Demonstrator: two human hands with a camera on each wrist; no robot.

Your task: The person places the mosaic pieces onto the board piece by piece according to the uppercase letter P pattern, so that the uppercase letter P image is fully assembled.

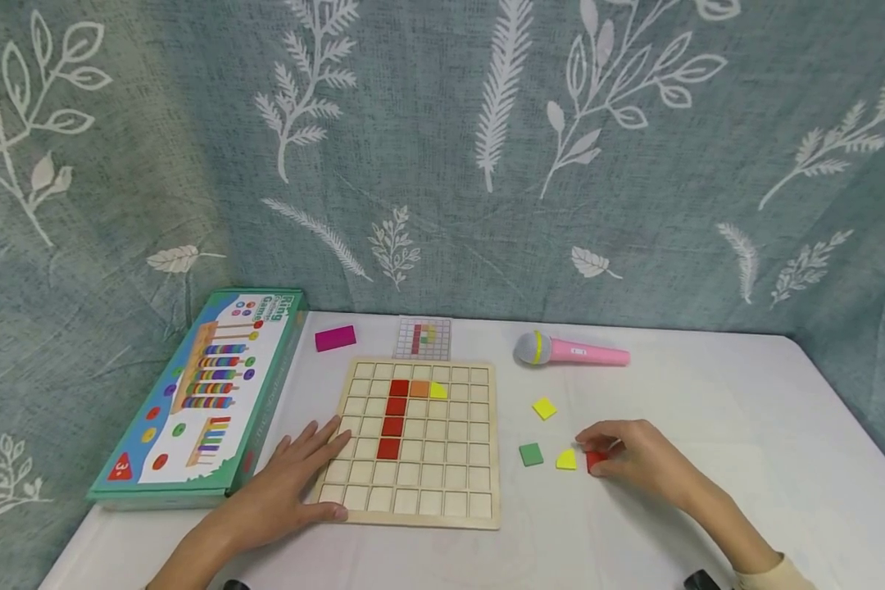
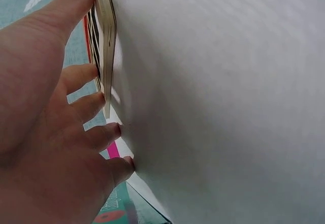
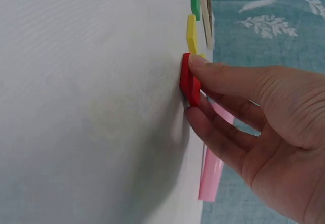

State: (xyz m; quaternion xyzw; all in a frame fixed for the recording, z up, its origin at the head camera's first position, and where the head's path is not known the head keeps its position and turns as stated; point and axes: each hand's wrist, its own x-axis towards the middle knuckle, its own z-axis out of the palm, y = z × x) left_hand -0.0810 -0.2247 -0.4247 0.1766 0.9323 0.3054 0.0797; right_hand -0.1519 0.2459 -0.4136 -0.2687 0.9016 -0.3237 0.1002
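A wooden grid board [image 1: 442, 475] lies on the table. A column of red square tiles sits in it, with an orange tile [image 1: 419, 389] and a yellow quarter-round tile [image 1: 438, 391] beside the top one. My left hand [image 1: 295, 487] rests at the board's left edge, fingers spread, thumb on the near corner. To the right of the board, my right hand [image 1: 637, 459] pinches a red tile [image 3: 187, 76] between thumb and fingers, low at the tabletop; fingers partly hide it. Just left of that hand lie a yellow quarter-round tile [image 1: 566, 460] and a green square tile [image 1: 531, 454].
A yellow square tile [image 1: 544, 408] lies farther back. Behind the board are a pattern card [image 1: 423, 338] and a magenta block [image 1: 335, 338]. A pink toy microphone [image 1: 583, 351] lies at the back right; a game box [image 1: 199, 401] stands left. A patterned curtain [image 1: 442, 164] hangs behind.
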